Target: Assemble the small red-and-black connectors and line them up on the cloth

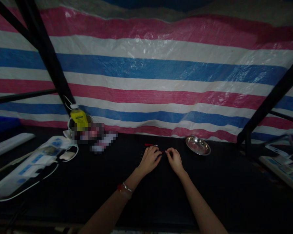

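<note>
**Spotter:** What's your head camera giving you, biggest first?

**Me:** I'm seeing a striped sheet filling the whole background, red, white and blue, its creases catching the light. Below it the black bench is running right across my view.

**Spotter:** And at the sides?

**Me:** Dark frame posts are slanting up at left and right. Down on the bench's left, a white power strip is lying at an angle.

**Spotter:** Now the hands!

**Me:** Here they are, mid-bench: the left hand is arching palm down, and the right hand is sitting just beside it, the two nearly meeting. Off to the right, near the sheet, a shiny metal dish is resting. Over on the left, a yellow bottle is standing by the post.

**Spotter:** Smaller still?

**Me:** A bracelet is circling the left wrist. A red-and-silver stick is lying just beyond the left hand.

**Spotter:** And the fingers?

**Me:** All are curling inward, right thumb and forefinger drawing close together. A tiny red piece is showing between the two hands, but it's so dim that I cannot tell which fingers are gripping it.
</note>
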`<action>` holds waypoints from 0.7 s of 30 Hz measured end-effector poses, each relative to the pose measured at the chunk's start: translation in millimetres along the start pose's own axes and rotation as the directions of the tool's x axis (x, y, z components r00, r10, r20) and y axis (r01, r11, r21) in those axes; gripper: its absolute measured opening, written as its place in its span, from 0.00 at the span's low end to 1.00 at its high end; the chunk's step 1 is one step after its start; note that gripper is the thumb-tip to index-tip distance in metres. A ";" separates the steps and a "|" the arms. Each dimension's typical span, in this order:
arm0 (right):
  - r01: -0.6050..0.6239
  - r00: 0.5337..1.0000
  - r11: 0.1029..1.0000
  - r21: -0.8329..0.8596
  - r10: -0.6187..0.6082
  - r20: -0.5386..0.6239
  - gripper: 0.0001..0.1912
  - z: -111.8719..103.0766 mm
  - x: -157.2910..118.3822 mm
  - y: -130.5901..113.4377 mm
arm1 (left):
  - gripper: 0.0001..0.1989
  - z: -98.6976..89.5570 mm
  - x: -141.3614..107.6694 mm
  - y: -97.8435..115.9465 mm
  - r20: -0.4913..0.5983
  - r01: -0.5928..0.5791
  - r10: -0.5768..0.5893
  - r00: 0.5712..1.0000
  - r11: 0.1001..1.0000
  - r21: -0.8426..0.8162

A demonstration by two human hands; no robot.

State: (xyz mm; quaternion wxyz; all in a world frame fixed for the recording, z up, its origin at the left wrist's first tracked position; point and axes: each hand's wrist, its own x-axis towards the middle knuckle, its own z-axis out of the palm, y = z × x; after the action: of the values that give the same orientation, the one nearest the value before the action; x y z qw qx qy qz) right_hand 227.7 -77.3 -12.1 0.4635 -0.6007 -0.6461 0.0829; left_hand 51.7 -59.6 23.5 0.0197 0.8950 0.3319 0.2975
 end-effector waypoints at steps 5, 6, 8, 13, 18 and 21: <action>-0.125 0.978 0.986 0.112 0.141 -0.151 0.15 2.0 1.3 4.9 | 0.11 12.5 2.6 14.3 0.116 -0.129 0.122 0.986 0.990 0.059; -0.128 0.975 0.985 0.120 0.147 -0.164 0.15 2.2 1.5 5.8 | 0.12 16.9 3.4 18.7 0.142 -0.153 0.142 0.980 0.986 0.072; -0.130 0.970 0.983 0.132 0.153 -0.190 0.16 2.0 1.8 6.9 | 0.15 25.9 5.7 28.4 0.177 -0.163 0.144 0.974 0.982 0.097; -0.171 0.940 0.974 0.151 0.207 -0.271 0.17 -0.5 2.8 6.8 | 0.16 38.8 13.7 48.1 0.249 -0.116 0.081 0.965 0.985 0.129; -0.201 0.919 0.964 0.176 0.248 -0.307 0.18 -3.7 3.1 5.3 | 0.16 37.4 14.6 55.0 0.290 -0.048 0.023 0.957 0.996 0.080; -0.201 0.916 0.962 0.185 0.252 -0.313 0.18 -3.4 2.5 5.7 | 0.15 35.0 10.5 54.5 0.282 -0.050 0.050 0.958 0.999 -0.005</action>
State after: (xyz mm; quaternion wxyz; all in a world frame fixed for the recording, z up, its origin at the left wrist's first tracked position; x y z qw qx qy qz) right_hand 234.4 -75.1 -12.8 0.5969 -0.6407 -0.4761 0.0809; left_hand 108.8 -90.0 12.8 0.0582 0.9363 0.3033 0.1670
